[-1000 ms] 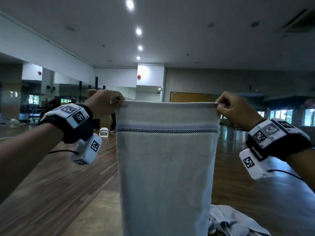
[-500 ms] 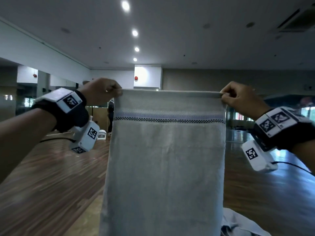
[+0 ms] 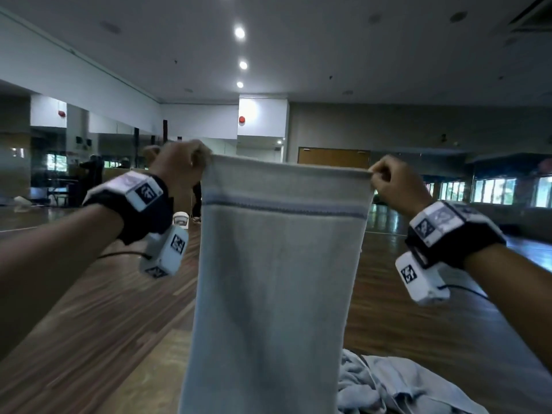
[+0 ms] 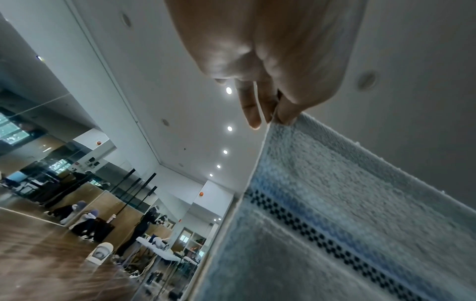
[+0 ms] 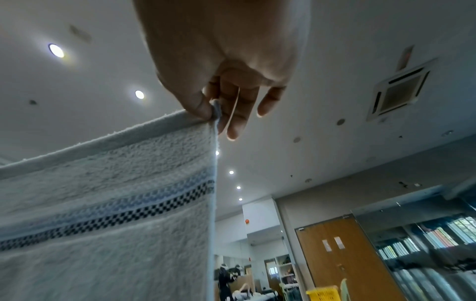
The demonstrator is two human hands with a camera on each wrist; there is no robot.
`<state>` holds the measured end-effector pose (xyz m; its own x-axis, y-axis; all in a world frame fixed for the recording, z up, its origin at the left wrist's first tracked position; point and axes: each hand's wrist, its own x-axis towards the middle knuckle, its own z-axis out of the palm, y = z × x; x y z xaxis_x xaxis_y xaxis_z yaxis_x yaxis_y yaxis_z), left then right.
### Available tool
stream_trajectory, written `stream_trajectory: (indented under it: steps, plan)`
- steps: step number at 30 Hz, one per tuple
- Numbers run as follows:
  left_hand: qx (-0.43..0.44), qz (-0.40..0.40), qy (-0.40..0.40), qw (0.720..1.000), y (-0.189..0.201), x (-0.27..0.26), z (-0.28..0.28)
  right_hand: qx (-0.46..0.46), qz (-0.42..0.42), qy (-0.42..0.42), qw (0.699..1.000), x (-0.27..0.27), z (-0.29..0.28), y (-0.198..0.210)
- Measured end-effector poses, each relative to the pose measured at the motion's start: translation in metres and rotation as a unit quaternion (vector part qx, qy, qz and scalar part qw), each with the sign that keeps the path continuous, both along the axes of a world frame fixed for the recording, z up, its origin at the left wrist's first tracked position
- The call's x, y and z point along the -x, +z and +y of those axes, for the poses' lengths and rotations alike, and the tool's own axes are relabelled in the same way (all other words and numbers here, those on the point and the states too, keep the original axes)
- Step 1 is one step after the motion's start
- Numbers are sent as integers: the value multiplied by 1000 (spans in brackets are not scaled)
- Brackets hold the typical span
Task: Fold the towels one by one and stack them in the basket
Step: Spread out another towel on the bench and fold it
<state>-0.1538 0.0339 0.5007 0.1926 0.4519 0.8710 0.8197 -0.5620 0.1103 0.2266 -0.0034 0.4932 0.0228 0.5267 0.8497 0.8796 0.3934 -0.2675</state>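
A pale grey towel (image 3: 277, 279) with a blue and black checkered stripe near its top hangs full length in front of me, held up by its two top corners. My left hand (image 3: 182, 165) pinches the top left corner between thumb and fingers (image 4: 280, 110). My right hand (image 3: 391, 183) pinches the top right corner the same way (image 5: 206, 108). The towel (image 4: 335, 224) is stretched flat between both hands, and its lower end runs out of the head view. The towel (image 5: 103, 203) fills the left of the right wrist view. More grey towels (image 3: 385, 383) lie crumpled low on the right.
A wooden floor (image 3: 89, 309) spreads all round, with a lighter wooden surface (image 3: 155, 375) below the towel. A yellow basket (image 5: 322, 294) shows at the bottom of the right wrist view. Mirrors, people and a small white device (image 3: 180, 219) stand far off on the left.
Both hands dropped lower in the head view after rising half a second ago, still holding the towel's corners. The towel's top edge now sags slightly and the hands sit a little closer together.
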Motion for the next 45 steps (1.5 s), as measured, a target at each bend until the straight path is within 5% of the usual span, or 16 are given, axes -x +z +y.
stream_trajectory:
  steps: [6, 13, 22, 28, 38, 45]
  plan:
    - [21, -49, 10, 999, 23, 2, -20, -11, -2, 6, 1000, 2, -19, 35]
    - [154, 43, -18, 987, -24, 17, -18, 109, -58, 15, 992, 5, -39, -6]
    - [163, 58, -29, 984, -97, 26, 9, 212, -52, 40, 975, 9, -20, -62]
    - [275, 85, -29, 957, -196, 24, 34, 324, -46, 38, 944, 3, 4, -155]
    - [475, 188, 12, 860, -409, 8, 54, 512, -28, 37, 858, -14, 28, -371]
    - [513, 144, -7, 847, -482, -3, 76, 513, 20, -6, 858, -24, 48, -451]
